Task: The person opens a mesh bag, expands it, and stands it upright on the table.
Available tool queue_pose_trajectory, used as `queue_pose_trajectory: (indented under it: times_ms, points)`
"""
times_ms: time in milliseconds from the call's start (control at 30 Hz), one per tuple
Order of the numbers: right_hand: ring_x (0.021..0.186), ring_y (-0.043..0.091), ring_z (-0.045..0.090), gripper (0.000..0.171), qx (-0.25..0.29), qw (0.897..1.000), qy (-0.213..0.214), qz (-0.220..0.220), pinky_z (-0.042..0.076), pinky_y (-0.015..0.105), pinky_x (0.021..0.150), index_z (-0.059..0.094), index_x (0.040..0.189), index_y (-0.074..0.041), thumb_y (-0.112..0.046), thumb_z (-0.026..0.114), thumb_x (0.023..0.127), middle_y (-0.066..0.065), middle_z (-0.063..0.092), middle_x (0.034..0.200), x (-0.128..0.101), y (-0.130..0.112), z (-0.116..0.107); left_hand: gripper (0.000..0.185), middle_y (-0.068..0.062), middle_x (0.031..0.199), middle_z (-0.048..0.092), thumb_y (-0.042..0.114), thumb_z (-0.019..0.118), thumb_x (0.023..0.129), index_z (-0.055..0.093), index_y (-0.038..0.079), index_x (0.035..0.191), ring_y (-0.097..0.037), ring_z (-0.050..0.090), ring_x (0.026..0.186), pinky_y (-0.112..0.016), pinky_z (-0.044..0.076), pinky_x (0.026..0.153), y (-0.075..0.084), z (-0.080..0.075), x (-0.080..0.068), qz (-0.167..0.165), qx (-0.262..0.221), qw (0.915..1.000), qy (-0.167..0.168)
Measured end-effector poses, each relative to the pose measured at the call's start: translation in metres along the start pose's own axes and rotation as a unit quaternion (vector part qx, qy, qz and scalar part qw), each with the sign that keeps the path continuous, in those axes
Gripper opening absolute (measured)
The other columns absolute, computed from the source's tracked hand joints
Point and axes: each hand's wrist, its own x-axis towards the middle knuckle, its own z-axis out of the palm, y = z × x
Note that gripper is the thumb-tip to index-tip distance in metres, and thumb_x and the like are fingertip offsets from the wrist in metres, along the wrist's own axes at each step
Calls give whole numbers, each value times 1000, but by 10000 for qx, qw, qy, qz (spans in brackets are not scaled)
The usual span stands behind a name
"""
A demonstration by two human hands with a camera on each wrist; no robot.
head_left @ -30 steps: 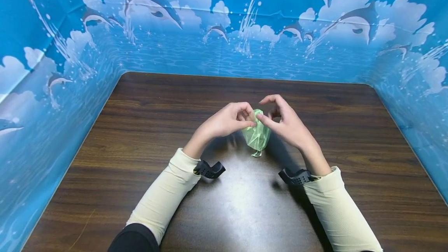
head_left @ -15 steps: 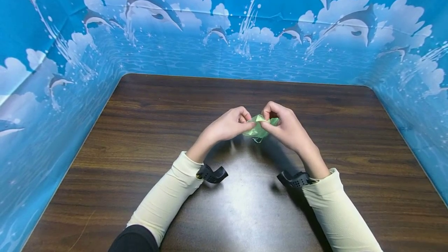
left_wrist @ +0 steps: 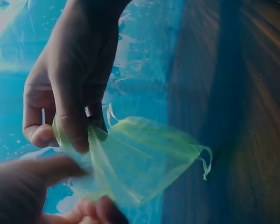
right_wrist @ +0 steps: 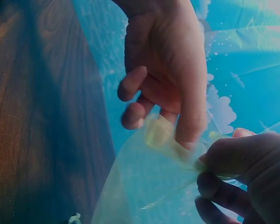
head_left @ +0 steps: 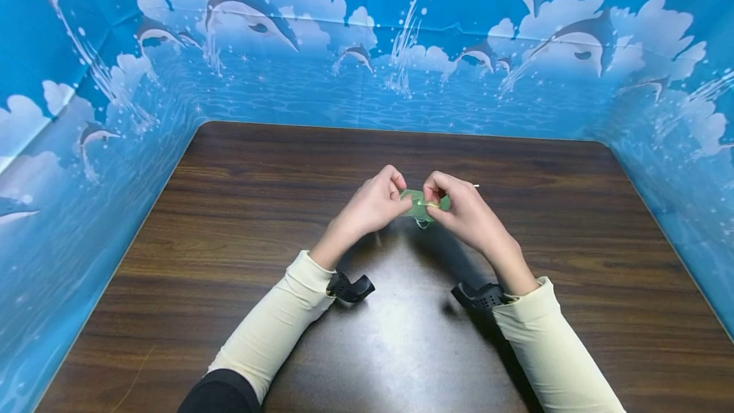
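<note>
A sheer pale-green drawstring pouch (head_left: 414, 208) is held up over the table between both hands. My left hand (head_left: 374, 202) pinches its left side near the mouth with thumb and fingers. On the opposite side my right hand (head_left: 471, 217) pinches the mouth edge between thumb and index finger. In the left wrist view the pouch (left_wrist: 144, 163) spreads away from the hands, a looped cord (left_wrist: 206, 161) dangling at its far corner. Thin fabric (right_wrist: 144, 182) covers part of my left fingertips (right_wrist: 133, 116) in the right wrist view.
The dark wood-grain table (head_left: 229, 222) lies under both arms. A blue curtain (head_left: 309, 94) printed with dolphins stands around its back and sides. Black cameras (head_left: 351, 287) are strapped at the cuffs.
My right hand's spread fingers have come together on the pouch's mouth edge. The pouch, hanging upright one second ago, now stretches flatter between the hands, and a cord end shows behind the right hand.
</note>
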Motion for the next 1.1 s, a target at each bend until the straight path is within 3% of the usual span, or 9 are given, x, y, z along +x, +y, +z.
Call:
queue_pose_trajectory:
  times_ms: [100, 200, 333, 467, 667, 867, 967, 1100]
  points:
    - [76, 20, 52, 22, -62, 10000, 71, -6, 42, 29, 69, 56, 92, -11, 8, 68, 91, 2, 54, 81, 0, -1, 2, 29, -2, 83, 64, 30, 72, 96, 56, 10, 111, -14, 57, 63, -26, 43, 59, 0, 1, -1, -121, 86, 9998, -138]
    - [71, 19, 48, 23, -232, 9997, 100, 9, 39, 27, 65, 57, 93, -11, 9, 68, 90, 1, 51, 76, 0, -2, 4, 20, -5, 81, 69, 27, 70, 98, 60, 10, 103, -13, 61, 59, -26, 43, 56, -1, 2, 0, -66, 205, 9997, -106]
    - [65, 16, 43, 25, -602, 9980, 174, 108, 35, 28, 61, 58, 93, -12, 11, 67, 87, 0, 46, 71, 2, -3, 6, 8, -3, 80, 69, 16, 68, 97, 61, 12, 96, -12, 62, 62, -28, 42, 59, -1, 2, 1, 44, 535, 9984, 176]
    - [62, 14, 40, 21, -984, 9940, 308, 365, 32, 30, 58, 58, 95, -12, 6, 66, 88, -1, 43, 68, 2, -2, 8, 9, 1, 81, 62, 12, 67, 92, 59, 15, 95, -15, 57, 69, -31, 40, 60, 1, 3, 1, 116, 792, 9953, 537]
    - [58, 15, 39, 15, -835, 9921, 374, 863, 32, 31, 56, 57, 108, -9, -6, 62, 94, 0, 44, 68, 2, 1, 6, 12, 3, 79, 61, 12, 67, 89, 58, 17, 94, -14, 58, 70, -32, 41, 60, 5, 4, 0, 355, 840, 9912, 957]
    - [76, 19, 52, 23, -845, 9915, -12, 985, 44, 36, 67, 62, 117, -13, -30, 64, 101, 3, 58, 93, 0, 2, 4, 12, 3, 81, 60, 10, 67, 90, 59, 16, 97, -14, 56, 69, -30, 41, 62, 6, 5, 0, 493, 840, 9922, 776]
    - [83, 20, 54, 17, -974, 9905, -49, 968, 45, 36, 69, 65, 112, -13, -25, 63, 100, 4, 60, 102, 0, 4, 3, 13, 3, 82, 59, 9, 68, 91, 58, 15, 97, -14, 55, 69, -29, 40, 62, 6, 6, 0, 512, 832, 9927, 703]
    - [79, 20, 56, 13, -1013, 9892, -75, 1060, 45, 36, 66, 62, 110, -12, -14, 63, 98, 5, 64, 95, 1, 7, 3, 13, 2, 82, 59, 9, 69, 90, 59, 14, 97, -14, 55, 70, -29, 40, 62, 7, 6, -1, 503, 821, 9932, 648]
